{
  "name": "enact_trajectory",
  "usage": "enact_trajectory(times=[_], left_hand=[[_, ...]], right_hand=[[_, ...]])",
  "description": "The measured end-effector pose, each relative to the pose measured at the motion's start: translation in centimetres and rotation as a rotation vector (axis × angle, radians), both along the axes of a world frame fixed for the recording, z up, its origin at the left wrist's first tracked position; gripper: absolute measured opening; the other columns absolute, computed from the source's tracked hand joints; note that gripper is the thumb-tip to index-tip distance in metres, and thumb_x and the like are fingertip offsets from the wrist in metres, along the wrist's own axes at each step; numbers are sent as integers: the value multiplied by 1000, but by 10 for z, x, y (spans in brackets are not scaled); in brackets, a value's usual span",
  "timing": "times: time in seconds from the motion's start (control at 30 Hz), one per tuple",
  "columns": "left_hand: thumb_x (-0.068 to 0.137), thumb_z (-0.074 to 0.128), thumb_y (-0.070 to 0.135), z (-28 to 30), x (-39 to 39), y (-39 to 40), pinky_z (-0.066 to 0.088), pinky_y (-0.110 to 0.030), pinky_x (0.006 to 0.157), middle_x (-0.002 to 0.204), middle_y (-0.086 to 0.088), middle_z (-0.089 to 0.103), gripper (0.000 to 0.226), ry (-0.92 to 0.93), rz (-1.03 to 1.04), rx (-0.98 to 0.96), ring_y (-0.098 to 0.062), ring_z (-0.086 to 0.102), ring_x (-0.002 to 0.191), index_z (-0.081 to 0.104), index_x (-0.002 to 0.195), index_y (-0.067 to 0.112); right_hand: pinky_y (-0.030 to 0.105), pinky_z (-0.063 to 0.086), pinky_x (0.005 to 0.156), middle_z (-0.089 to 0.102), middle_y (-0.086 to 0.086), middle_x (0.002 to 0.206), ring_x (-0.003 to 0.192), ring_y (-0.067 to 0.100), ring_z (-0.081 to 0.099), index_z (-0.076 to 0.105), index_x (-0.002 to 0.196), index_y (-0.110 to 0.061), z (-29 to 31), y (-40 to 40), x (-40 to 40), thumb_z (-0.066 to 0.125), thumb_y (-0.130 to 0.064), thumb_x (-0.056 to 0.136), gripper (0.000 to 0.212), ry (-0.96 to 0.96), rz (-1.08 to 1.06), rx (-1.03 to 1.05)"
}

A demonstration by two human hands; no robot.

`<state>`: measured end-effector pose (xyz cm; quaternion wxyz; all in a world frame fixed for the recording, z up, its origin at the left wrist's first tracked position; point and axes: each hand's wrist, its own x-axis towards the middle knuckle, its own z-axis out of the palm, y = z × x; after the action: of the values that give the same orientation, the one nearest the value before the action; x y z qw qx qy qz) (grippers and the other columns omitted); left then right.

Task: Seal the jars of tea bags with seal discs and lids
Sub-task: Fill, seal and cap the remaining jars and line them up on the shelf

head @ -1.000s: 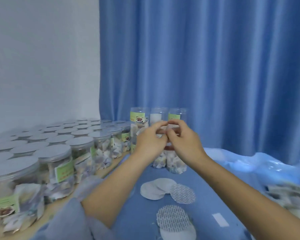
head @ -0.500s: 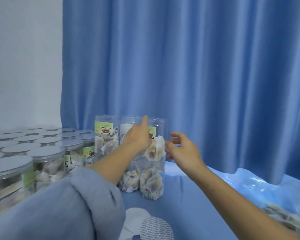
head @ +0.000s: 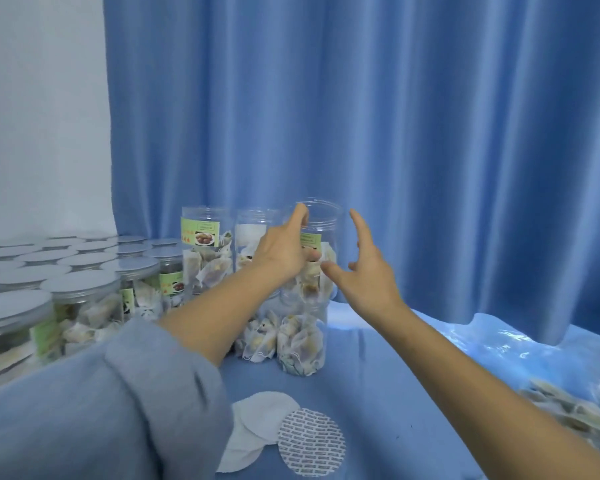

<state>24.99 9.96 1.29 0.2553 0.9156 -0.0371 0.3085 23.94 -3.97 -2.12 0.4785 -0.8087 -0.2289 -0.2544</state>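
Jar [head: 303, 306], clear plastic, lidless, green-labelled and stuffed with tea bags, stands on the blue-covered tabletop [head: 378, 393] beside two more open jars [head: 229, 244]. Left hand [head: 284, 251] touches its rim with straight fingers; right hand [head: 364, 271] hovers just beside it, fingers spread. Seal discs [head: 291, 438] lie nearer. Lidded jars [head: 84, 292] crowd left before a blue curtain [head: 395, 133].

A blue curtain [head: 361, 133] hangs beside a white wall [head: 39, 116].
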Motion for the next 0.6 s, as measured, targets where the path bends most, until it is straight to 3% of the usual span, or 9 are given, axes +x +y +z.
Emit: enact_trajectory(times=[0.13,0.27,0.43,0.6], left_hand=[[80,71,24,1,-47,-6,25,-27,46,65,-1,39,46,-85,-96,-9,-18,41,56,28,94,28],[78,73,17,-4,-97,-14,30,-26,49,66,0,45,46,-71,-157,-65,-9,42,51,32,95,28],[76,74,15,-22,-152,-34,37,-14,54,80,0,58,49,-77,-213,-187,-10,55,64,34,96,35],[75,76,10,-68,-196,-59,49,-38,84,111,5,57,56,-90,-269,-434,-13,60,90,40,107,39]], right_hand=[[11,25,80,42,-10,127,112,5,40,19,144,-41,7,-8,-23,65,-42,85,75,-87,34,-67],[10,32,74,34,-43,111,103,3,43,32,124,-45,3,-24,-56,62,-31,88,49,-169,79,-71],[35,47,93,40,-38,114,112,6,49,29,108,-55,-11,-41,-105,61,-27,90,46,-185,119,-53],[31,44,95,43,-34,111,110,8,49,34,113,-42,-41,-62,-147,64,-20,87,45,-174,123,-77]])
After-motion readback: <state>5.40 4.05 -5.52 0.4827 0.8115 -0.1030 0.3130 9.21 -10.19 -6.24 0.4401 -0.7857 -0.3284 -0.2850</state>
